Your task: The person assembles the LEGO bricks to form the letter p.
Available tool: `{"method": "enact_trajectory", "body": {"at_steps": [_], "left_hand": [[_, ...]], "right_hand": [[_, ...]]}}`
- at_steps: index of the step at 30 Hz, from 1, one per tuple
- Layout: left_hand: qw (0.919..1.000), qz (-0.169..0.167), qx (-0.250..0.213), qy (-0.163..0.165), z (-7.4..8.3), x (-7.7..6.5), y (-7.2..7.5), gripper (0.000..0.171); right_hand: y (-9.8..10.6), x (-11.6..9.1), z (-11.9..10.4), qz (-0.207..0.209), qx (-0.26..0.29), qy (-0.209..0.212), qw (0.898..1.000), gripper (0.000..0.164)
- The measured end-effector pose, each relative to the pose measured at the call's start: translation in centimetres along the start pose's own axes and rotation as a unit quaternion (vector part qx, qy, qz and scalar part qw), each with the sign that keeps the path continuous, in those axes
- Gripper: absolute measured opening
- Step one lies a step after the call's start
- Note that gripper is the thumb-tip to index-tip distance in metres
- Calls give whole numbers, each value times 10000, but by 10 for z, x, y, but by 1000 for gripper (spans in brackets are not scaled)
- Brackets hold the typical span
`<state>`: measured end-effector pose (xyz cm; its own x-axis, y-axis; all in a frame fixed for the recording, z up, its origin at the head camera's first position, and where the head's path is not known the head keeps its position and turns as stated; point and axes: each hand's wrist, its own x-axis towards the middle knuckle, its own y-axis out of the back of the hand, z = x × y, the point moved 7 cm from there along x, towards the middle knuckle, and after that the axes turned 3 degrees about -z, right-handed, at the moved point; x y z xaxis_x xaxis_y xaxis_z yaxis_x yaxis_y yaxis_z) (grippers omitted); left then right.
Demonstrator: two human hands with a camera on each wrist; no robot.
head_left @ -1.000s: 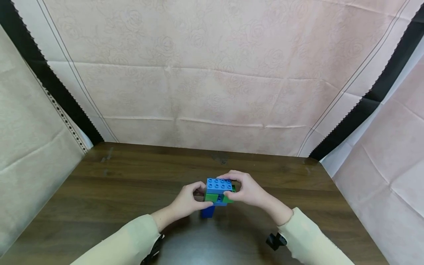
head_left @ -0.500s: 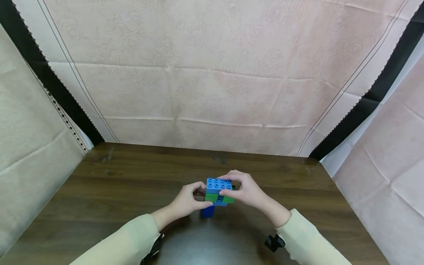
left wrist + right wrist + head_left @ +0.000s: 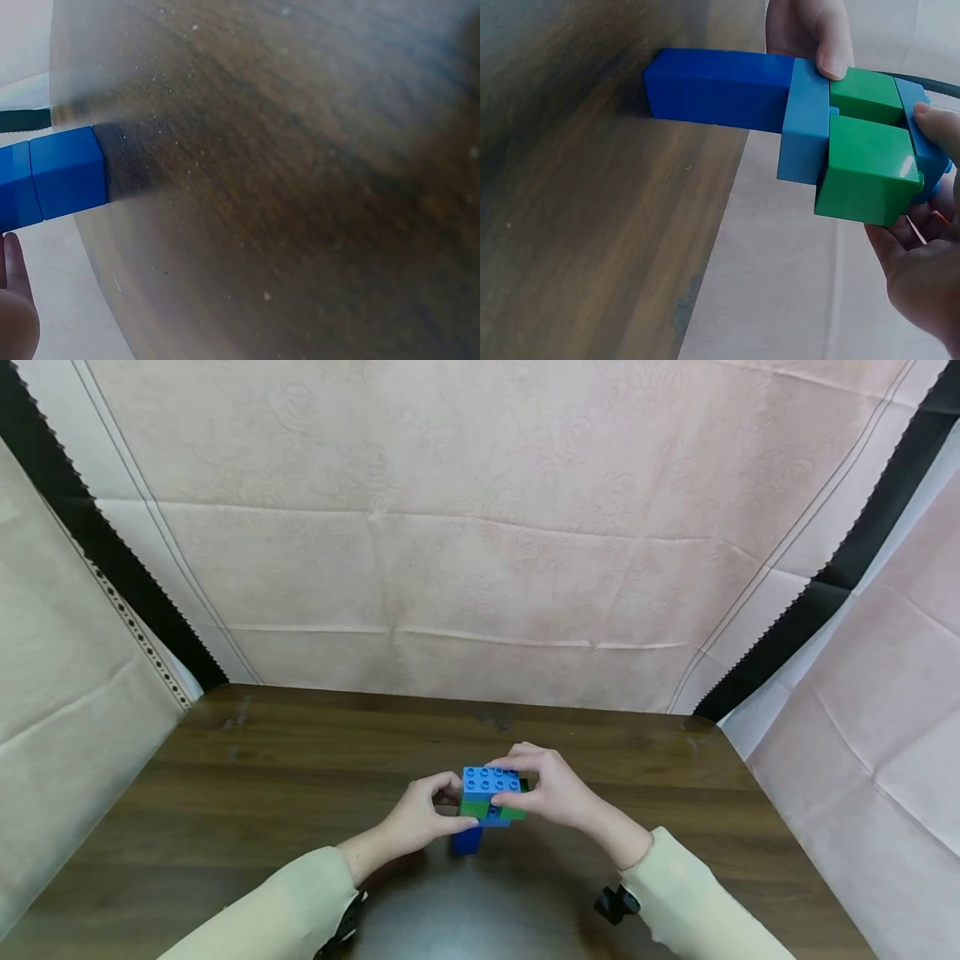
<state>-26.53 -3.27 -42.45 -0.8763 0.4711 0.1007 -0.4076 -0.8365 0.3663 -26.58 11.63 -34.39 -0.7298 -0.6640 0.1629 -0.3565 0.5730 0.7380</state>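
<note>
A tower of toy building bricks stands upright on the wooden table. Its base is two dark blue bricks (image 3: 716, 88), one on the other. Above them come a light blue brick (image 3: 804, 124), two green bricks (image 3: 866, 169) side by side with a gap between, and a studded light blue brick (image 3: 491, 779) on top. My left hand (image 3: 411, 818) grips the tower from the left, its thumb (image 3: 832, 56) on the front around the lower light blue and green bricks. My right hand (image 3: 555, 789) pinches the top light blue brick at its right half, thumb in front and fingers behind.
The dark brown table (image 3: 300, 760) lies under and around the tower. Pale fabric sheets (image 3: 465, 568) with black edging hang behind it and along both sides. A black wrist device (image 3: 617, 904) sits at the right sleeve.
My right thumb has slid left along the front of the top light blue brick. The left hand keeps its hold on the tower. The whole head view has shifted slightly.
</note>
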Motion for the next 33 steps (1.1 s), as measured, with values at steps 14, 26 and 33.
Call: {"method": "enact_trajectory", "body": {"at_steps": [14,26,33], "left_hand": [[10000,0,-83,-7,1,-2,0,30],[10000,34,-40,38,-3,-3,-1,31],[9999,36,-126,37,-4,-2,-1,31]], "right_hand": [[-3,-2,6,113,429,-70,9990,38],[-6,-3,11,184,514,-226,9983,42],[-5,-3,10,158,535,-212,9982,42]]}}
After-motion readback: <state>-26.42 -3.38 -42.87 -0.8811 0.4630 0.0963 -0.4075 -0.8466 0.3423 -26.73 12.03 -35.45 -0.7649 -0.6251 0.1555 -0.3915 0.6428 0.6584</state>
